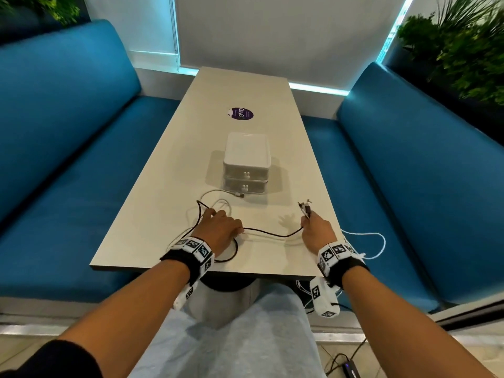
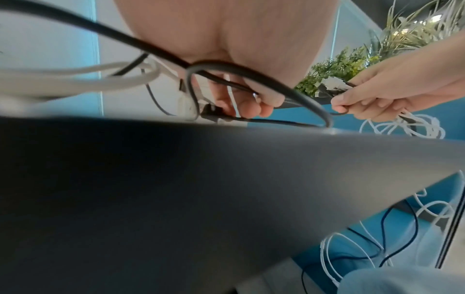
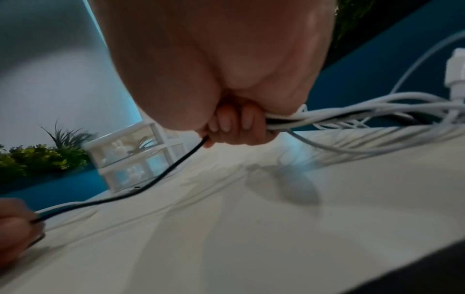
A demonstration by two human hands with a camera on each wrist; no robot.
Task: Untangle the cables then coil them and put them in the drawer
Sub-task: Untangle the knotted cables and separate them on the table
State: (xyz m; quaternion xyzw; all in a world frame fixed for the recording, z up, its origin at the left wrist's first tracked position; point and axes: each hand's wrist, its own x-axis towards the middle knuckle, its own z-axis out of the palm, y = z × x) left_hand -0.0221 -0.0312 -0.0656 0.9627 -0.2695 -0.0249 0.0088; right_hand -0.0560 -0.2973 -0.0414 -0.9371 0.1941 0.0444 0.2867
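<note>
The left hand (image 1: 219,227) is resting on the near left of the surface (image 1: 261,257), its fingers (image 2: 254,103) curling round the black cable (image 1: 272,233); the left wrist view shows that cable looping under the palm beside a white cable (image 1: 218,203). The white one is lying in loose loops just beyond the hand, one plug end reaching the foot of the drawers (image 1: 246,165). The drawers, a small white two-tier unit, are standing mid-surface, both closed. The black cable is running in a slack curve across the surface to the right hand (image 1: 317,230). That hand is gripping a bunch of cable ends, plugs (image 1: 305,207) sticking up from its fist, while white cables (image 3: 365,111) are trailing off the right edge.
</note>
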